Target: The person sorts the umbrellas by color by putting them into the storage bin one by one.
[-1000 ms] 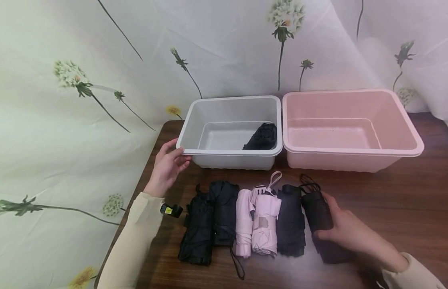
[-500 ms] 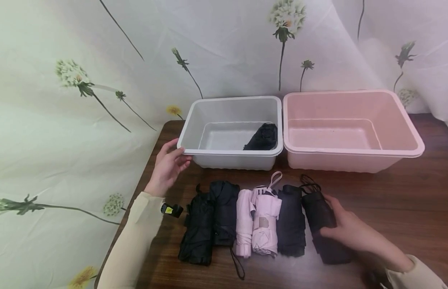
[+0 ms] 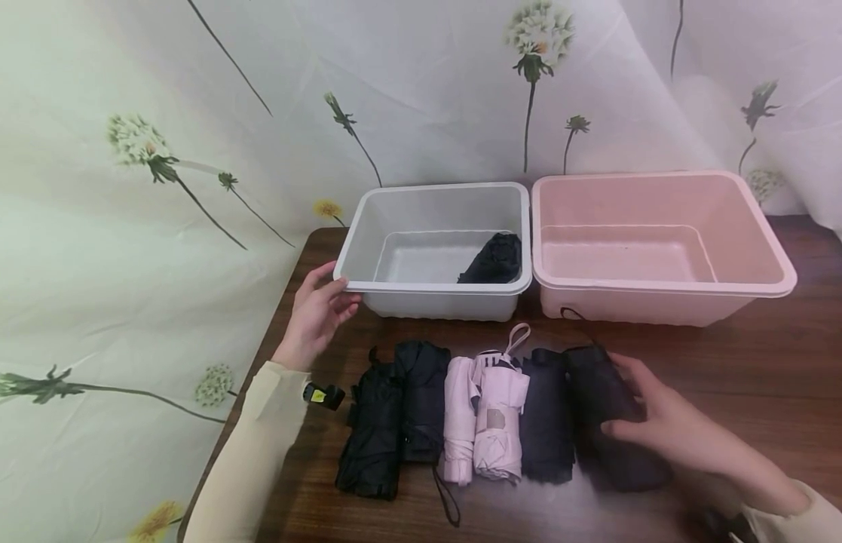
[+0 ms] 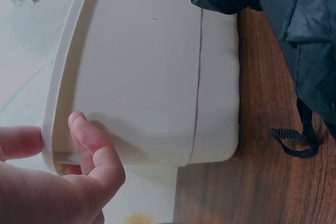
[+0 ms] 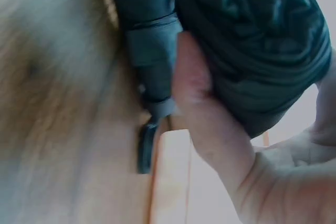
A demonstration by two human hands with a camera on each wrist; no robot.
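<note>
My left hand [image 3: 315, 313] pinches the front left corner of the white plastic bin [image 3: 437, 296], thumb on one side of the rim and fingers beneath it, as the left wrist view also shows. A black folded umbrella [image 3: 498, 256] lies inside this bin, at its right end. At the right end of the umbrella row, my right hand [image 3: 672, 430] grips a black folded umbrella [image 3: 600, 400] with a cord loop. Close up in the right wrist view, my thumb wraps round this umbrella [image 5: 257, 51]. A dark folded umbrella [image 3: 546, 415] lies just left of it.
Left of these lie two pink folded umbrellas, one slim [image 3: 458, 418] and one with a strap [image 3: 498, 422], then two black folded umbrellas [image 3: 421, 400]. The pink bin [image 3: 651, 286] stands right beside the white one. A flowered cloth [image 3: 427, 113] hangs behind the wooden table [image 3: 800, 362].
The gripped black umbrella has risen a little off the table, its cord loop swinging up towards the pink bin. My right hand has shifted slightly right. The left hand stays on the rim.
</note>
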